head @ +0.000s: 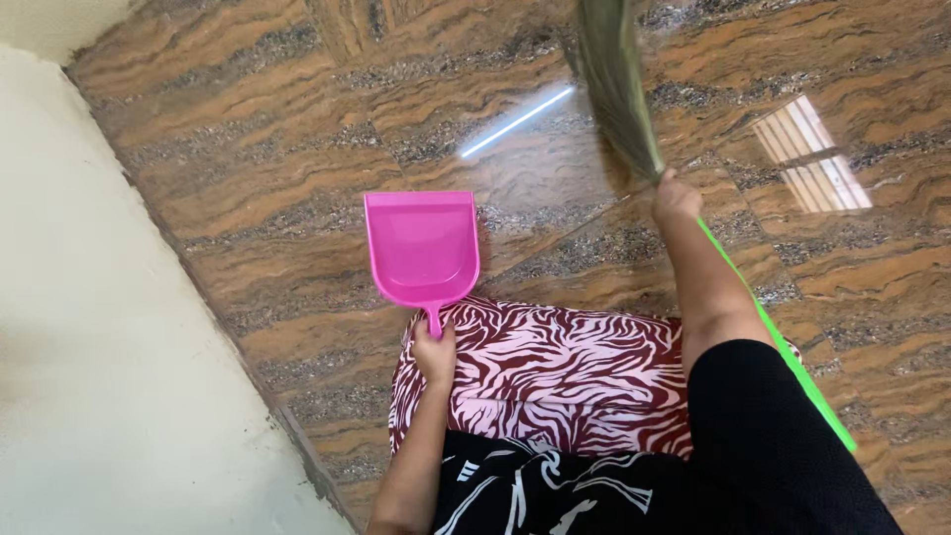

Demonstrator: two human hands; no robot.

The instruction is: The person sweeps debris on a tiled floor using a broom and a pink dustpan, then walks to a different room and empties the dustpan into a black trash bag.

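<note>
Two hands, left hand (pixel 434 354) gripping dustpan (pixel 421 246), right hand (pixel 677 197) gripping broom (pixel 616 84)

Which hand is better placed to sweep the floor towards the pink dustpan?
Probably the right hand. It grips the broom, whose bristles are over the tiled floor just right of the dustpan. The left hand is occupied with its grip on the dustpan's handle.

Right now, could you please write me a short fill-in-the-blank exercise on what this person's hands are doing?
1. The left hand holds the handle of a dustpan coloured ____.
2. The right hand grips a ____ with a green handle.
3. The dustpan rests on the brown tiled ____.

Missing words: pink; broom; floor
</note>
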